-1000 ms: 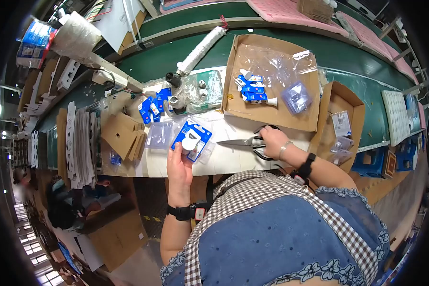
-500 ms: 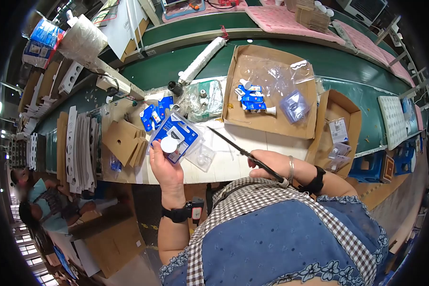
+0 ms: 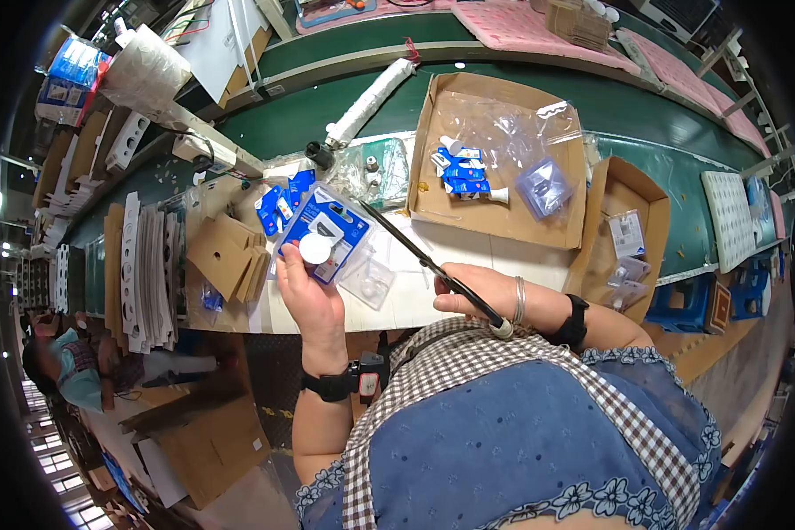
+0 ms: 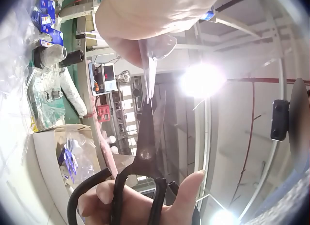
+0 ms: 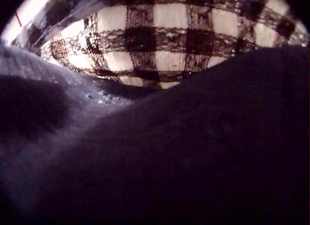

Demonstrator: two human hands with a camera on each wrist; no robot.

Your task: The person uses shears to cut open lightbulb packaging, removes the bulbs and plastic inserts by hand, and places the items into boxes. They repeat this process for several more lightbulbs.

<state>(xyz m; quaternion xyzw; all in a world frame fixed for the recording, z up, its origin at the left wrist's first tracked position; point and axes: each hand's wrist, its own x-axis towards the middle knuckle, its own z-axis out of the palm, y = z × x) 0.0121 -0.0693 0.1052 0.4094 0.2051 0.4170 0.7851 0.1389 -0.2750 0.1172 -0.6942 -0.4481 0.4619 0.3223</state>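
My left hand (image 3: pixel 314 305) grips a clear plastic blister pack (image 3: pixel 349 231) with a blue printed card. A white round cap-like piece (image 3: pixel 315 248) sits at the pack's lower part, beside the fingertips. My right hand (image 3: pixel 479 287) holds black-handled scissors (image 3: pixel 415 253), seen nearly edge-on and aimed up-left at the pack's right side. The left wrist view shows fingers through the handle loops of the scissors (image 4: pixel 145 155), with blades spread and tips overlapping the pack's thin edge (image 4: pixel 149 72). Apron and dark cloth fill the right wrist view.
Another clear blister (image 3: pixel 368 281) lies on the white tabletop beneath. Blue cards (image 3: pixel 283 203) and brown cardboard pieces (image 3: pixel 225 256) lie left. A large cardboard tray (image 3: pixel 495 225) holds blue-carded items and clear plastic; a smaller box (image 3: pixel 599 221) stands right of it. Someone sits far left.
The scissors have lifted off the table and swung from lying flat to edge-on, pointing up-left toward the pack. My left hand has raised the pack and drawn it slightly left.
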